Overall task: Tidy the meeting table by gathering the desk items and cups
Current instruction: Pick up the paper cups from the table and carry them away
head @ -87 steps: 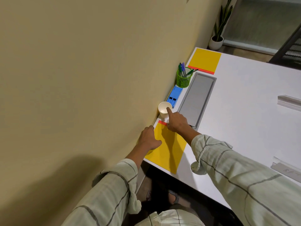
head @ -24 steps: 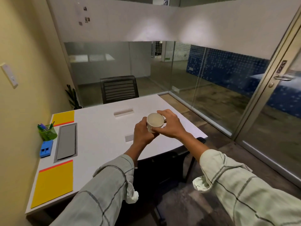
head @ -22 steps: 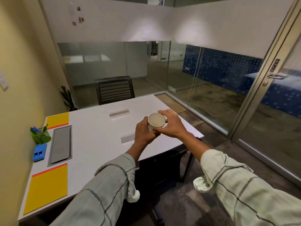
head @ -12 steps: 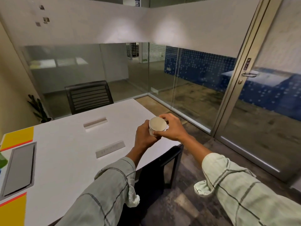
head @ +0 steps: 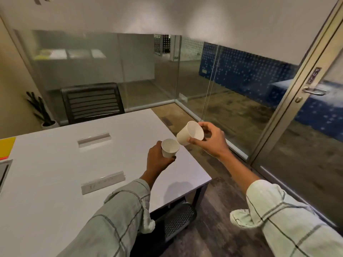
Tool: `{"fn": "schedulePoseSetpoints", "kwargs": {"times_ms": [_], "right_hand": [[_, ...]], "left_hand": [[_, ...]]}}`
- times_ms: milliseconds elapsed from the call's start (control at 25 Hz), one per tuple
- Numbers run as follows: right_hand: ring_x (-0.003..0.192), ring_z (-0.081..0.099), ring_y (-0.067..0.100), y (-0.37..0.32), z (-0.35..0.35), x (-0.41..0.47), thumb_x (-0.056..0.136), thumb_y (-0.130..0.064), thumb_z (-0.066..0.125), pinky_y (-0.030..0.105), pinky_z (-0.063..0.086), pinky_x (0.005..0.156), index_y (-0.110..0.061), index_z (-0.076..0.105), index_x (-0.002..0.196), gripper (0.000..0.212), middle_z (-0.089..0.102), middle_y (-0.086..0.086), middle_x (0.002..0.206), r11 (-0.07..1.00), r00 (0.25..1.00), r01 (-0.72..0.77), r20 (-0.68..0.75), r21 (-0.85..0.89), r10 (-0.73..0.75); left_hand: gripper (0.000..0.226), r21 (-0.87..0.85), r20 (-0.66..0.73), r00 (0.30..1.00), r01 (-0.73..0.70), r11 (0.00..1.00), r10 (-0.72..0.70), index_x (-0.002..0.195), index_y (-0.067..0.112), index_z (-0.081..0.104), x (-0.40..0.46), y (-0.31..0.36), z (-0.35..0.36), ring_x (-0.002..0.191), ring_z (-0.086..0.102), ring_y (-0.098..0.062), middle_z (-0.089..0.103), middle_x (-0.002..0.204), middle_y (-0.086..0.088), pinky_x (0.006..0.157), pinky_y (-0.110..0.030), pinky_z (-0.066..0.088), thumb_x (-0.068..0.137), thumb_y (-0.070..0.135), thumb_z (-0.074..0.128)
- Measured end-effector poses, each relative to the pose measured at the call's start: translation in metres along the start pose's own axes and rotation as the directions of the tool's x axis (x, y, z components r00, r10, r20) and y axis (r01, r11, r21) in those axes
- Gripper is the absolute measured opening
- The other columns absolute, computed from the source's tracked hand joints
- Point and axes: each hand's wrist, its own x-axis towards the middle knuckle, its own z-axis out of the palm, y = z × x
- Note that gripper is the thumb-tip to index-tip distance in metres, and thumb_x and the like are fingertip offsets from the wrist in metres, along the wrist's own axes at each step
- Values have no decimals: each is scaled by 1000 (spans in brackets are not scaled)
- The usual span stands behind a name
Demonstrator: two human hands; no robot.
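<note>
the hands are each holding a paper cup above the near right corner of the table: the left hand is gripping an upright white cup with its fingers curled round the wall, while the right hand is pinching a tilted cup between thumb and fingertips, its mouth facing toward the camera and to the right. the base of the tilted cup is sitting just at the rim of the upright one, so the two are either touching or very nearly touching; which it is cannot be told. both forearms are showing rolled pale checked sleeves. below the cups the white table is carrying two clear strip-like holders, one near the left sleeve and one farther back, well apart from each other. a yellow pad is lying at the table's far left edge. a black slatted chair is standing behind the table against a glass partition, a potted plant is standing in the left corner, and a glass door with a metal handle is at the right.
</note>
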Motion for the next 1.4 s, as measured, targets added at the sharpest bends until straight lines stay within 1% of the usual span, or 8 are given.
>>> {"fn": "schedulePoseSetpoints", "kwargs": {"times_ms": [120,240,400,640,760,960,1160,1400], "right_hand": [[103,59,8,26,1,36,60,-43,89,23,54,81,-22,59,120,71,63,-6,115,999,999,-42,34,32,41],[93,58,3,47,29,69,61,-33,91,9,47,70,-16,62,119,67,63,-5,110,998,993,-44,109,47,39],[99,61,13,74,93,113,60,-33,91,14,46,73,-16,60,121,70,66,1,113,997,947,0,321,84,-27],[107,60,17,88,175,140,59,-34,91,28,50,89,-12,53,131,84,63,4,124,982,766,113,617,150,-182],[114,59,23,95,205,131,58,-39,89,38,50,97,-12,52,133,88,62,6,127,978,666,154,716,142,-209],[118,55,28,113,252,97,63,-44,85,38,47,96,-12,48,136,88,59,8,130,972,521,221,832,83,-190],[120,53,29,131,285,78,63,-44,82,40,46,97,-14,46,137,87,57,8,131,972,471,232,878,-27,-88],[119,54,29,138,303,68,64,-42,82,39,46,96,-13,46,135,85,57,8,129,969,462,230,887,-91,-26]], "left_hand": [[59,12,-60,994,88,996,-87,99,10,59,19,-9,7,85,63,-24,68,95,-6,67,-36,52,51,38,79],[57,49,-138,978,166,985,-158,98,12,58,33,-26,0,82,63,-24,67,91,-2,68,-39,54,51,36,80],[56,90,-316,911,307,948,-265,98,13,58,37,-51,-18,80,62,-23,66,87,1,68,-39,54,52,35,80],[53,68,-599,694,541,839,-399,94,9,57,9,-58,-40,79,62,-24,65,85,-1,66,-37,53,52,28,82],[54,16,-677,585,618,786,-446,94,10,56,-14,-60,-36,81,62,-23,65,88,-3,68,-40,55,51,29,84],[54,-90,-743,422,706,703,-519,95,10,55,-41,-71,-35,82,61,-22,64,88,0,71,-42,55,53,22,87],[55,-149,-743,368,723,675,-558,97,11,55,-50,-85,-41,82,61,-21,63,88,0,71,-43,56,53,21,88],[57,-149,-704,386,740,655,-596,95,15,54,-54,-106,-48,85,61,-22,64,91,-1,72,-46,56,50,29,85]]}}
